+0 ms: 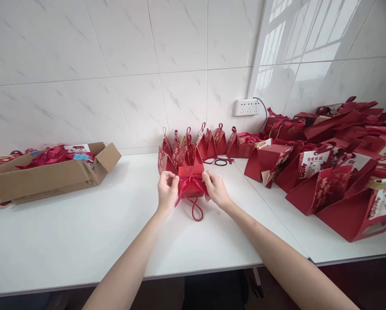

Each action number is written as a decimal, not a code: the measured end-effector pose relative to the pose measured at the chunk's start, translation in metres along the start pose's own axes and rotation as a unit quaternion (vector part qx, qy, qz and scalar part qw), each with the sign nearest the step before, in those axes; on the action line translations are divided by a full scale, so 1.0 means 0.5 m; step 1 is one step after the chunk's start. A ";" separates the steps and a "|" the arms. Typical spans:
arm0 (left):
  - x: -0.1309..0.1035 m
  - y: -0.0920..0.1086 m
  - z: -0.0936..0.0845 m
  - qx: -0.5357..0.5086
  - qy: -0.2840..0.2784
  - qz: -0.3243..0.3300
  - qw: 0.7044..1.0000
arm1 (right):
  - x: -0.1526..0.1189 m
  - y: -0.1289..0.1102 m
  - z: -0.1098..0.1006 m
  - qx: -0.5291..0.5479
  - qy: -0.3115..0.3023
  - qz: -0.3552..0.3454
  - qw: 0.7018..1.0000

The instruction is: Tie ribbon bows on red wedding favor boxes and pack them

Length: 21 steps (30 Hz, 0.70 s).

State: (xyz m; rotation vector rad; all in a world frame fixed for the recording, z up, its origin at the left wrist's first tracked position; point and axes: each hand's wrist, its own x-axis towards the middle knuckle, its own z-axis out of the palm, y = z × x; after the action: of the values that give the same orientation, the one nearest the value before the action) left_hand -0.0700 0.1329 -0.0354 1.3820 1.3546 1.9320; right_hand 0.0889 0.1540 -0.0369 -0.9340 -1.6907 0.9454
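Observation:
A small red gift box (191, 169) stands on the white table in front of me, with a shiny red ribbon (191, 180) tied in a bow across its front. My left hand (167, 189) pinches the bow's left side between thumb and fingers. On the opposite side, my right hand (216, 189) is closed in a pinch on the ribbon's right side. A twisted red cord (197, 213) hangs from the box and loops onto the tabletop. The fingers partly cover the box's sides and the ribbon ends.
Several small triangular red boxes (176, 151) with loops stand behind the gift box. A black ring (220, 162) lies near them. Many larger red gift boxes (333, 181) crowd the right side. At left sits an open cardboard box (47, 178) holding red ribbons. A power strip (248, 106) is on the wall.

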 end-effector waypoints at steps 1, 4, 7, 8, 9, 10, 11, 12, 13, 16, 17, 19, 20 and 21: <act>-0.001 0.000 -0.001 0.007 -0.001 0.005 1.000 | 0.001 -0.001 -0.003 0.001 -0.008 0.002 1.000; -0.004 0.003 -0.005 0.031 -0.016 0.032 0.999 | 0.003 -0.002 -0.011 -0.005 -0.038 -0.002 0.999; -0.006 0.005 -0.008 0.041 -0.029 0.052 0.997 | 0.005 -0.002 -0.016 -0.023 -0.057 -0.016 0.998; -0.007 0.005 -0.008 0.042 -0.030 0.054 0.997 | 0.006 -0.002 -0.016 -0.028 -0.060 -0.019 0.998; -0.007 0.004 -0.008 0.043 -0.029 0.054 0.997 | 0.007 -0.001 -0.017 -0.027 -0.064 -0.021 0.997; -0.006 0.004 -0.008 0.042 -0.026 0.053 0.997 | 0.009 0.001 -0.017 -0.019 -0.072 -0.019 0.997; -0.006 0.004 -0.008 0.041 -0.021 0.049 0.998 | 0.011 0.002 -0.018 -0.003 -0.085 -0.014 0.996; -0.004 0.004 -0.008 0.039 -0.014 0.046 0.998 | 0.013 0.004 -0.020 0.017 -0.103 -0.009 0.995; -0.003 0.004 -0.009 0.037 -0.007 0.042 0.998 | 0.015 0.005 -0.021 0.037 -0.123 -0.005 0.992; 0.005 0.005 -0.013 0.023 -0.001 0.019 1.000 | 0.018 0.010 -0.026 0.069 -0.170 -0.003 0.983; 0.007 0.006 -0.016 0.024 -0.013 0.010 1.000 | 0.018 0.011 -0.027 0.073 -0.179 -0.004 0.981; 0.011 0.007 -0.021 0.051 -0.057 -0.006 0.997 | 0.015 0.014 -0.027 0.077 -0.195 0.001 0.978; 0.013 0.007 -0.023 0.073 -0.081 -0.012 0.994 | 0.013 0.015 -0.026 0.080 -0.200 0.005 0.976; 0.015 0.007 -0.025 0.095 -0.099 -0.016 0.990 | 0.011 0.015 -0.024 0.082 -0.203 0.008 0.976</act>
State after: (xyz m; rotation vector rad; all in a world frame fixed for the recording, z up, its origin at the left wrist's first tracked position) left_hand -0.0834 0.1310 -0.0292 1.5837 1.4829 1.6294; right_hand 0.1003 0.1639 -0.0386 -0.6751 -1.9052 1.3338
